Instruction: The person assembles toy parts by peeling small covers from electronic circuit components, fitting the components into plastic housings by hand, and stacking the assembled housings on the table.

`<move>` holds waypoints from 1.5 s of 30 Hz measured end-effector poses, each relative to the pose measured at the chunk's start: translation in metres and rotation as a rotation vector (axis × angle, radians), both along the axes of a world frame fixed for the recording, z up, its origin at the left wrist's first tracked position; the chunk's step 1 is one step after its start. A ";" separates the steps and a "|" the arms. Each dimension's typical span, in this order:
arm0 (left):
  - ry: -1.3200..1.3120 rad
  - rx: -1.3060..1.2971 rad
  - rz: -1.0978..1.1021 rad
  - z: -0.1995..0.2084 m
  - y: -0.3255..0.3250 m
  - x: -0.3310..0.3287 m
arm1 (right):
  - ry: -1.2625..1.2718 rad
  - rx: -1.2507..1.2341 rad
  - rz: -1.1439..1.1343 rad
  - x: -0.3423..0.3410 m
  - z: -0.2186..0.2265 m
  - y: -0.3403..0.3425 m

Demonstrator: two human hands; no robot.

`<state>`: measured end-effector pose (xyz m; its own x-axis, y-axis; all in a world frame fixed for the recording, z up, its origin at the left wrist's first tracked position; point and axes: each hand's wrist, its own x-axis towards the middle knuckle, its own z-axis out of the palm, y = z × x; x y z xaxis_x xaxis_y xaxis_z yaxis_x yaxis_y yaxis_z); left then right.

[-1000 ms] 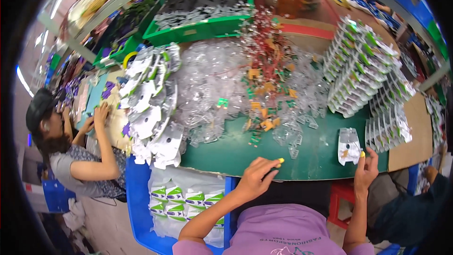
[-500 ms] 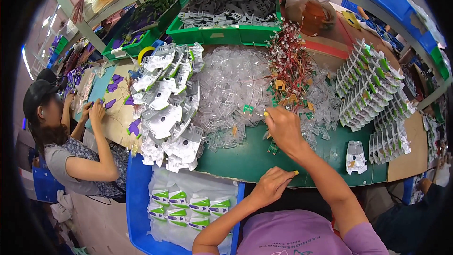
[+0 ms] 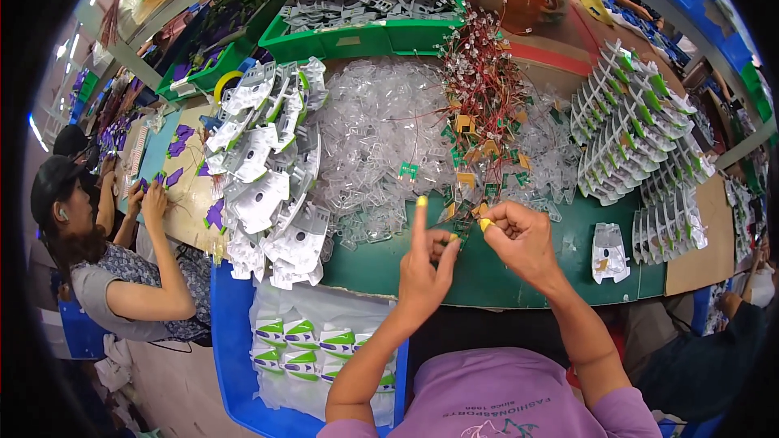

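My left hand [image 3: 426,272] is over the green table's front part, its index finger stretched forward and the thumb apart from it; nothing shows in it. Yellow covers sit on several fingertips. My right hand [image 3: 523,245] is closed in a pinch just right of it; what the fingertips hold, if anything, is too small to make out. Between the two hands lies a small green circuit board [image 3: 462,232], partly hidden by fingers. Beyond them is a tangled heap of red-wired boards [image 3: 484,85]. Another green board [image 3: 408,171] rests on the pile of clear plastic parts [image 3: 381,118].
White-and-green housings [image 3: 264,191] are stacked at left, with more rows [image 3: 629,134] at right. One white housing [image 3: 609,253] lies alone. A blue bin [image 3: 231,357] holds finished-looking shells [image 3: 299,331]. Green bins [image 3: 357,39] stand behind. A co-worker [image 3: 114,268] sits at left.
My left hand has risen from the table's front edge toward the boards, its index finger now extended. My right hand has drawn back toward me and slightly right. The whole view has shifted slightly.
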<state>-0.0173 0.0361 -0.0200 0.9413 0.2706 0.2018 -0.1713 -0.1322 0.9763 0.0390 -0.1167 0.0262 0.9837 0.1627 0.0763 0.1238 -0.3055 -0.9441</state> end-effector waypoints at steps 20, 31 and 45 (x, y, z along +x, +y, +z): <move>-0.044 0.188 -0.128 0.052 -0.002 0.004 | -0.323 -0.138 0.035 -0.036 0.026 -0.053; 0.050 -0.025 -0.254 0.043 -0.009 -0.007 | -0.107 -0.013 0.149 -0.045 0.022 -0.054; 0.014 -0.184 -0.197 0.028 -0.016 -0.020 | 0.000 0.022 0.188 -0.044 0.023 -0.029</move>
